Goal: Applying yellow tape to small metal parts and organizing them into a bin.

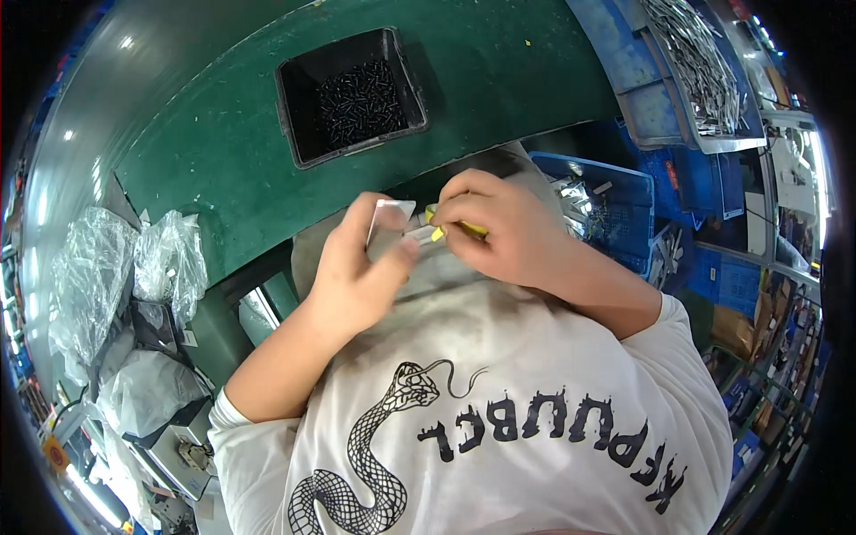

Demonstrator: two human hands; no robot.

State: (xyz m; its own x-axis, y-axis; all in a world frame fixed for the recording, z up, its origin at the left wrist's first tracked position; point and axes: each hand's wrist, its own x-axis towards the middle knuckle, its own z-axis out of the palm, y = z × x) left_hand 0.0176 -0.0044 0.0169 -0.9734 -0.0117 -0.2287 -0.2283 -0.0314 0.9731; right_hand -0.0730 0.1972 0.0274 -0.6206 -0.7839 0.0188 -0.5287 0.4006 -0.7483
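Observation:
Close in front of my torso, my left hand is closed on a thin, shiny light-coloured flat piece, its fingers and thumb on either side. Just to the right, my right hand has its fingers wrapped round a small yellow-handled tool. The tool's tip points left toward the flat piece, with a short gap or light contact between them that I cannot make out. Its exact kind is hidden by my fingers.
A black bin of small black cylindrical parts stands on the green table. Right of my hands is a blue crate with metal pieces. A blue bin of metal strips stands upper right; plastic bags lie left.

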